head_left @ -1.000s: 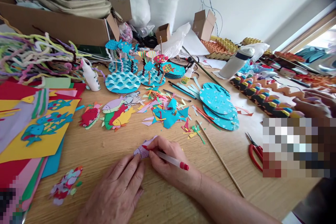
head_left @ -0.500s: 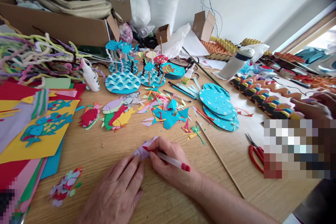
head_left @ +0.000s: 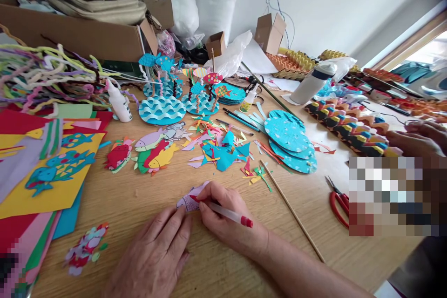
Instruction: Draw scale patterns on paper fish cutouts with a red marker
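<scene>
A small lilac paper fish [head_left: 191,199] with dark drawn scales lies flat on the wooden table. My right hand [head_left: 223,209] pinches a pen [head_left: 226,213] with a clear barrel and a red end, its tip down on the fish. My left hand [head_left: 153,247] rests flat, fingers stretched out, with the fingertips at the fish's left end. Part of the fish is hidden behind my right hand. Beyond it lie cut paper fish in lilac, red, green and yellow [head_left: 162,157], and a red paper fish [head_left: 118,153].
Paper scraps [head_left: 223,149] and blue discs [head_left: 286,130] lie farther back. A thin wooden stick [head_left: 291,209] and red-handled scissors [head_left: 338,202] are to the right. Coloured sheets [head_left: 42,195], paper dots [head_left: 87,247] and a glue bottle [head_left: 119,101] stand left. Another person's hands [head_left: 415,137] work at far right.
The view has shifted very slightly. My hands, the pen and the fish keep nearly the same places; the other person's hands at far right have moved a little.
</scene>
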The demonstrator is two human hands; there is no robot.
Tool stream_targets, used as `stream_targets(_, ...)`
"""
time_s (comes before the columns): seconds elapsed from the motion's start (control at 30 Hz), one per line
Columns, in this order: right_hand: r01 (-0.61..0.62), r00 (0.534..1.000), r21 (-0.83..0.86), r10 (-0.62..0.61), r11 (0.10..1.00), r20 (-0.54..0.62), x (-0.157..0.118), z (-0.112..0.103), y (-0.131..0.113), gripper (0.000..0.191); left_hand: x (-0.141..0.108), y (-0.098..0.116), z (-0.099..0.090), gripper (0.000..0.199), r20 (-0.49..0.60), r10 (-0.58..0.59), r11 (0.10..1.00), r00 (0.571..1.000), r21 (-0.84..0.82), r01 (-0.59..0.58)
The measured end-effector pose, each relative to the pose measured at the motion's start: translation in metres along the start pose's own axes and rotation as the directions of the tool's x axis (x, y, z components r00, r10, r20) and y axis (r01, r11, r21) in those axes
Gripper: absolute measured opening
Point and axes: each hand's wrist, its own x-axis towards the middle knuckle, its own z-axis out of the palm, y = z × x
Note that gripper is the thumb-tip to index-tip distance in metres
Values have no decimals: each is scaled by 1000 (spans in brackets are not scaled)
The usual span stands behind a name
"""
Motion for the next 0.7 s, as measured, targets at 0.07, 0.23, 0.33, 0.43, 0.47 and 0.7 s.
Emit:
stream_targets(0.07, -3, 1000, -14, 3, 1000, -11, 0, 0, 0, 12, 0, 0, -1, 38, -14, -2, 1000, 1000, -4, 2)
stream_targets(0.23, -14, 999, -32, 13, 999, -35, 2, 0, -2, 12, 1, 1, -1, 38, -29, 2, 1000, 1000, 2, -2)
stream_targets(0.33, -15, 999, -24, 14, 1000, -39, 2, 0, -3, 12, 0, 0, 0, 37, -36, 14, 1000, 999, 14, -14)
stream_targets(0.43, -21, 999, -4, 20, 1000, -27, 2, 0, -3, 12, 2, -1, 1, 37, -44, 24, 999, 999, 26, -22)
stream_targets(0.47, -21, 999, 4, 21, 1000, -29, 2, 0, -3, 11, 2, -1, 1, 37, -51, 23, 999, 998, 29, -22)
stream_targets(0.7, -18, 997, 24, 20, 1000, -71, 0, -1, 1, 10, 1, 0, 2, 38, -34, 18, 999, 999, 28, -17)
